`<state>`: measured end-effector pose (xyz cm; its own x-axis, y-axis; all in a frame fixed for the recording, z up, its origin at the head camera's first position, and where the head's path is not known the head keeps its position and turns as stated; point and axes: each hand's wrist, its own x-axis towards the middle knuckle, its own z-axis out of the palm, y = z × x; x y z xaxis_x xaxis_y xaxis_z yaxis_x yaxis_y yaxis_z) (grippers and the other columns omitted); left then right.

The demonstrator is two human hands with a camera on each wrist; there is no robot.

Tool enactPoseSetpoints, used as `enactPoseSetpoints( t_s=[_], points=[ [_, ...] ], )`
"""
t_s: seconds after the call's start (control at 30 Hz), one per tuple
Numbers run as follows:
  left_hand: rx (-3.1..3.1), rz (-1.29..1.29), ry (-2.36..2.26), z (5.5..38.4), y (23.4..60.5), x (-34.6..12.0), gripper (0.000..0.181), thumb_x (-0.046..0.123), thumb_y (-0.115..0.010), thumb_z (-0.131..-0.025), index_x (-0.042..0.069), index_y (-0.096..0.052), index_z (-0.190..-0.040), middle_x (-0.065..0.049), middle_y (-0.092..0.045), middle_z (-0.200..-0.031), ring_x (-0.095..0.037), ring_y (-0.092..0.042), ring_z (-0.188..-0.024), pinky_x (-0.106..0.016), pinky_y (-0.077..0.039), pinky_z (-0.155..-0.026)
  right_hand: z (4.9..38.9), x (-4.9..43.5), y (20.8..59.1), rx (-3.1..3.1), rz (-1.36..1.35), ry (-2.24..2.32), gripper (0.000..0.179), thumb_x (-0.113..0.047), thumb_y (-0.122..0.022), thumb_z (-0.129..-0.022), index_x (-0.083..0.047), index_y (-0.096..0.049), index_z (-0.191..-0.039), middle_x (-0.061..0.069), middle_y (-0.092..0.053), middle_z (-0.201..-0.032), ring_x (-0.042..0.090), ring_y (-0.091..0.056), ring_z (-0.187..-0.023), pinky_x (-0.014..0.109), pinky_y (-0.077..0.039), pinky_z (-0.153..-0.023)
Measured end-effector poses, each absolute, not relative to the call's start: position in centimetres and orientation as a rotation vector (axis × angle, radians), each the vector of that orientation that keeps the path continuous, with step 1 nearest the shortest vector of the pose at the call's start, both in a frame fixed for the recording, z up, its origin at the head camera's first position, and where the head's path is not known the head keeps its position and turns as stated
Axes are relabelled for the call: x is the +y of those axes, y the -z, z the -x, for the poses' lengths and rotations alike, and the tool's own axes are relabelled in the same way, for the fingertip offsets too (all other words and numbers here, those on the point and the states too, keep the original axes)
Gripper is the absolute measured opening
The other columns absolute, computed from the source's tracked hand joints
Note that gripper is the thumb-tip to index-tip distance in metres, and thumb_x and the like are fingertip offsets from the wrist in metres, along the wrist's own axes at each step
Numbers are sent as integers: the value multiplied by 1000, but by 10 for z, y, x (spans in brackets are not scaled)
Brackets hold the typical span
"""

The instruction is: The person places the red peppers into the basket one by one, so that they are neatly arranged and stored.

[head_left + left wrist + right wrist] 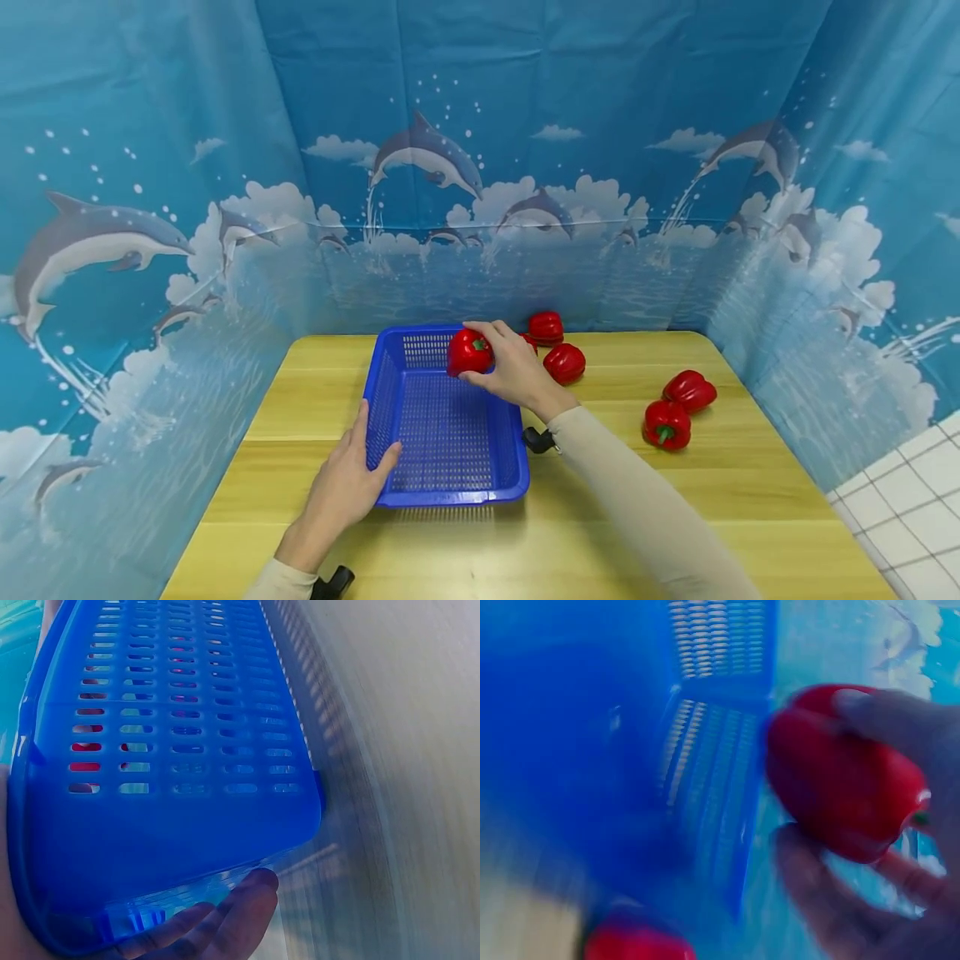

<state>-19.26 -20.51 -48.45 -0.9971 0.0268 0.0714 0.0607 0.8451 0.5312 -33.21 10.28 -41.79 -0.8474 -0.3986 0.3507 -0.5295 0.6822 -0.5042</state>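
A blue plastic basket (444, 433) with slotted walls stands on the wooden table. At its front left corner, my left hand (347, 475) holds the basket, with the thumb over the rim and the fingers along the outside of the left wall; fingertips (259, 889) show past the corner in the left wrist view. My right hand (517, 371) grips a red bell pepper (468, 352) between thumb and fingers, above the back right part of the basket. In the right wrist view the pepper (840, 776) is clear of the basket's wall, its green stem partly hidden by the hand.
Right of the basket, a red pepper (546, 327) and another pepper (565, 363) lie near the back edge, beside one mostly hidden by the right hand. Farther right lie two touching peppers (688, 391). A dolphin-print curtain (480, 283) hangs behind the table (615, 500).
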Motion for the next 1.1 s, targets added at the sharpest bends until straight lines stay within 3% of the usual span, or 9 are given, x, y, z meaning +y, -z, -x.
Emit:
enactPoseSetpoints(
  t_s=[0.3, 1.1],
  points=[
    [-2946, 33, 877, 192, 487, -204, 104, 64, -58, -118, 6, -9, -188, -40, -55, -169, -63, -71, -138, -74, -63, -111, 364, 66, 420, -2812, -788, -904, 86, -33, -98, -97, -10, -54, -167, 20, -67, -159, 43, -72, -142, 61, -68, -113],
    [-2937, 18, 807, 197, 486, -205, 103, 55, -69, -116, 6, -15, -188, -33, -67, -158, -48, -80, -123, -66, -68, -102, 405, -12, 466, -2987, -743, -954, 80, -21, -96, -99, -17, -57, -169, 25, -61, -158, 44, -65, -146, 65, -64, -119]
  ],
)
